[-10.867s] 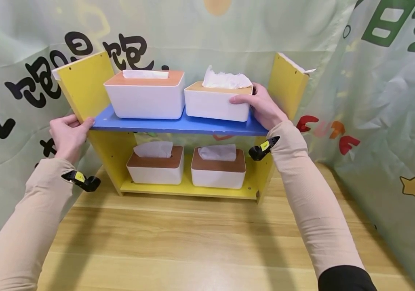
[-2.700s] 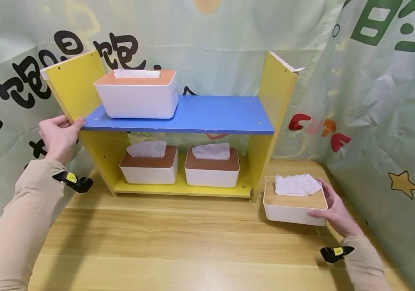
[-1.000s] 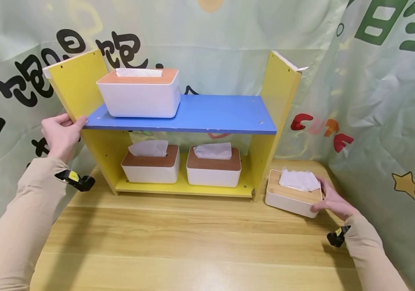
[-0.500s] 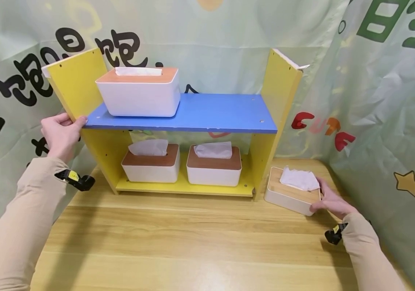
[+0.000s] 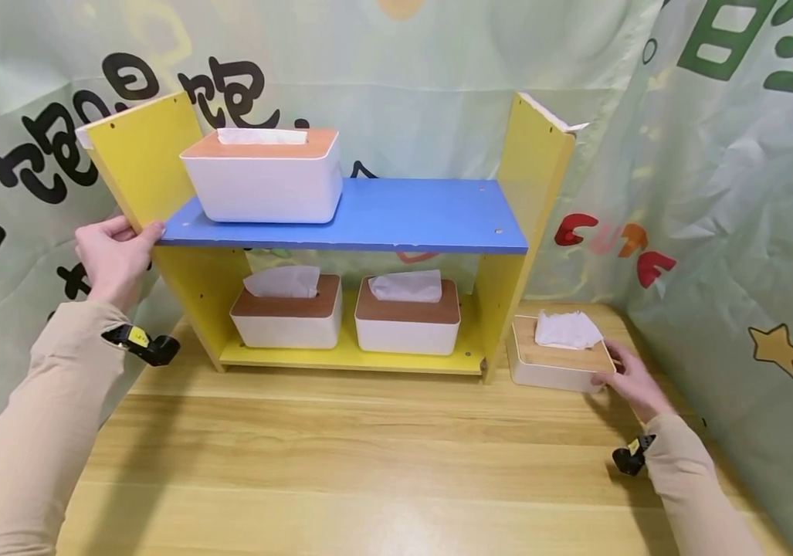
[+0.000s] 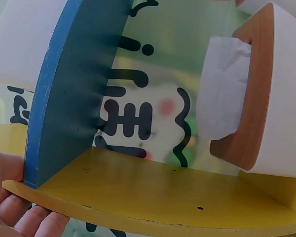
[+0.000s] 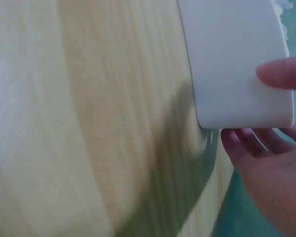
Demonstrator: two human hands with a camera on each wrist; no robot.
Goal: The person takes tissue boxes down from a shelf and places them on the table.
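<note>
At the right end of the table, a white tissue box with a light wood lid and a tissue sticking out lies beside the shelf. My right hand holds its right end, thumb on the front face; in the right wrist view the fingers are at the box's end wall. My left hand grips the yellow-and-blue shelf unit at its left side panel. In the left wrist view its thumb meets the blue board's edge, and the other fingers go behind the yellow panel.
A larger tissue box stands on the left of the blue board. Two brown-lidded tissue boxes, one left and one right, sit on the bottom shelf. Printed cloth hangs behind and at the right; the wooden table spreads in front.
The right hand took the light-lidded tissue box off the blue board and down to the table at the right. Lately the box has turned squarer to the front. The left hand keeps its grip.
</note>
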